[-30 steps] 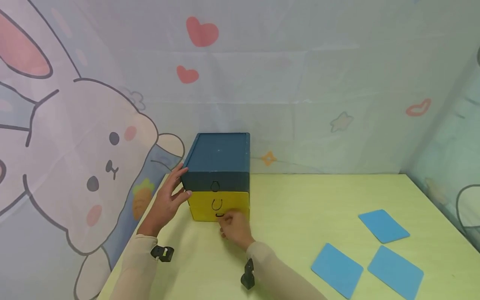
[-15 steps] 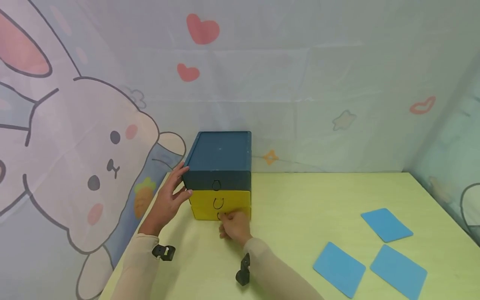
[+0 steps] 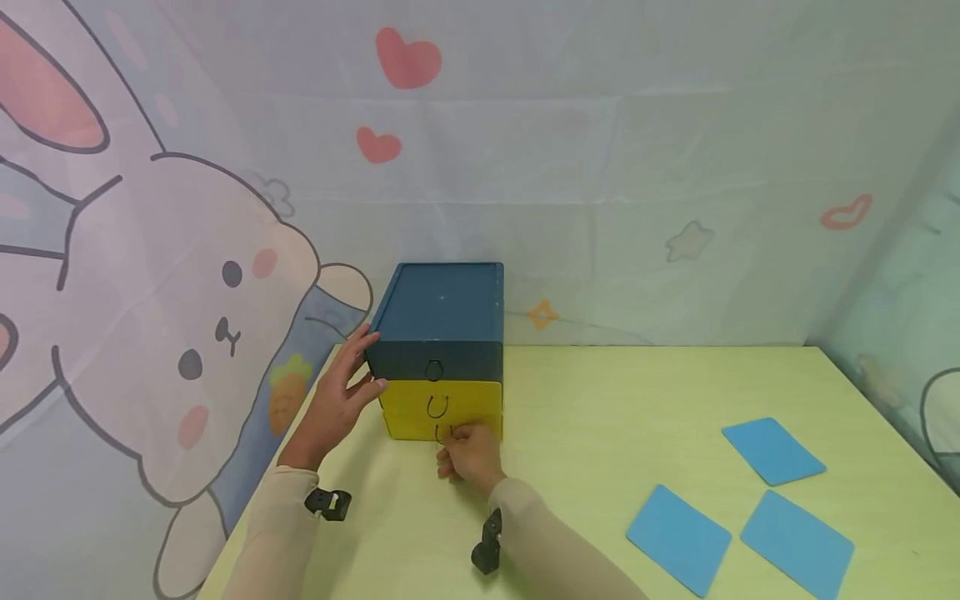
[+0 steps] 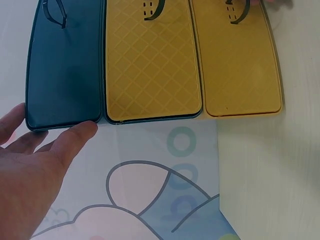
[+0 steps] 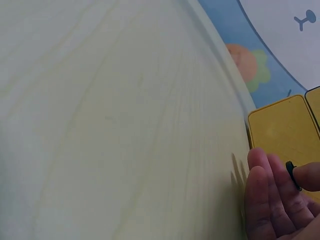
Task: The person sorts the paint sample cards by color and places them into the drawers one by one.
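Note:
A small drawer unit stands against the back wall, with a dark blue top drawer [image 3: 465, 360] above two yellow ones. Each drawer front carries a black loop handle. My left hand [image 3: 333, 408] rests along the unit's left side, fingers near the top edge and thumb [image 4: 80, 140] at the front corner of the blue drawer. My right hand [image 3: 472, 454] pinches the black handle [image 5: 291, 172] of the bottom yellow drawer [image 3: 405, 427] between thumb and forefinger, the other fingers stretched below. In the left wrist view, the bottom drawer's front [image 4: 240, 75] lies almost level with the middle yellow drawer [image 4: 152, 65].
Several blue cards lie on the pale yellow table [image 3: 570, 417] at the right, among them a near one [image 3: 678, 540], a far one [image 3: 774, 451] and a right one [image 3: 797, 543]. A printed cloth [image 3: 600, 167] with a rabbit and hearts hangs behind and at the left.
The right thumb and forefinger have closed further on the bottom handle, whose loop now hangs down more. The left hand keeps its place; the view shifts slightly.

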`<state>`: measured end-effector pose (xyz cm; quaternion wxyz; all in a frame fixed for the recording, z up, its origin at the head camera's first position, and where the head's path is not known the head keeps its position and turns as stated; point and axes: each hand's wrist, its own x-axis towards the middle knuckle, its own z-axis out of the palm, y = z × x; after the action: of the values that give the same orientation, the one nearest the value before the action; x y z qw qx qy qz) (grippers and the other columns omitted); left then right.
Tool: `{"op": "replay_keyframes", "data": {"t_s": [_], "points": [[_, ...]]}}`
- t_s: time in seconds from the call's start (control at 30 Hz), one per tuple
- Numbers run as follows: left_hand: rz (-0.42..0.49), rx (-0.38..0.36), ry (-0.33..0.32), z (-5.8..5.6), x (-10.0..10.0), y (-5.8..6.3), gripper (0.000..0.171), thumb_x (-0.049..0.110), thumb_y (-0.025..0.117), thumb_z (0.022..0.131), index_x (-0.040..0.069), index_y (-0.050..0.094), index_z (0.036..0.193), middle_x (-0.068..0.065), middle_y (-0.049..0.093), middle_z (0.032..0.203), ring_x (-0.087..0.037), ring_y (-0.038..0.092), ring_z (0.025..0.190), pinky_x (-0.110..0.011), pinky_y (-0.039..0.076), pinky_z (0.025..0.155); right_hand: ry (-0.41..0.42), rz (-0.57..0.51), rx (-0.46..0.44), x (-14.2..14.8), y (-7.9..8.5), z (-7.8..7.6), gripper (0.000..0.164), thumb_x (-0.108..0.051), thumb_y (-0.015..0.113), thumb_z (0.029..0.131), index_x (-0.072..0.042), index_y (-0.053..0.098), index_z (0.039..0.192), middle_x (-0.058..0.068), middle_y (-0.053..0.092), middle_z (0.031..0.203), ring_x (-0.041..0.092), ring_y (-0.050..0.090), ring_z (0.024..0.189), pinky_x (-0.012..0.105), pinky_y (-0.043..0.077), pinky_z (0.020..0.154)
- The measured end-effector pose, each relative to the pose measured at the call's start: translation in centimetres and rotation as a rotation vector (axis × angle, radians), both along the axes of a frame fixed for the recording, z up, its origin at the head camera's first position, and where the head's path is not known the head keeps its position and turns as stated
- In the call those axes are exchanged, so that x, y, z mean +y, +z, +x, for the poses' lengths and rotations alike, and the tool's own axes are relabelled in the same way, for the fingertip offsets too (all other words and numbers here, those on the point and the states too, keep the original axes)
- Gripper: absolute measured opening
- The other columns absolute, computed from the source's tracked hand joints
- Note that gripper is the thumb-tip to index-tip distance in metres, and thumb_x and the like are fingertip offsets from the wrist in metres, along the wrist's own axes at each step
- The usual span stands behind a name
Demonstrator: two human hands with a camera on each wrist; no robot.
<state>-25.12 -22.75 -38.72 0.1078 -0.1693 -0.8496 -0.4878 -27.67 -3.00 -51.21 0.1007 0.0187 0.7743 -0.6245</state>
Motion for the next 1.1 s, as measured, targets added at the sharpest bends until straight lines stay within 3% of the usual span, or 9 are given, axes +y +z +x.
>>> {"op": "replay_keyframes", "data": {"t_s": [0.37,0.73,1.1], "points": [[0.005,-0.006,-0.017,0.0,0.3,-0.2,0.062,0.011,0.054,0.102,0.013,0.029,0.159,-0.009,0.008,0.171,-0.049,0.021,0.152,-0.063,0.031,0.118,0.021,-0.001,0.016,0.4,0.0,1.9,0.02,-0.007,0.058,0.099,0.006,0.07,0.091,0.007,0.072,0.068,0.009,0.064,0.048,0.024,0.055,0.047],[0.009,-0.011,-0.017,0.2,0.4,0.0,0.062,0.012,0.054,0.102,0.014,0.029,0.159,-0.005,0.008,0.172,-0.048,0.022,0.153,-0.063,0.031,0.118,0.097,0.014,0.083,0.9,0.2,5.1,0.021,-0.006,0.06,0.096,0.004,0.069,0.08,0.011,0.072,0.065,0.014,0.067,0.047,0.029,0.057,0.047],[0.009,0.0,-0.011,0.1,0.2,0.1,0.064,0.013,0.056,0.102,0.017,0.028,0.159,-0.002,0.007,0.172,-0.046,0.022,0.154,-0.063,0.031,0.118,0.165,0.052,0.18,0.9,-0.7,8.4,0.018,-0.004,0.062,0.095,0.001,0.067,0.079,0.002,0.068,0.058,0.003,0.057,0.04,0.019,0.049,0.041]]}}
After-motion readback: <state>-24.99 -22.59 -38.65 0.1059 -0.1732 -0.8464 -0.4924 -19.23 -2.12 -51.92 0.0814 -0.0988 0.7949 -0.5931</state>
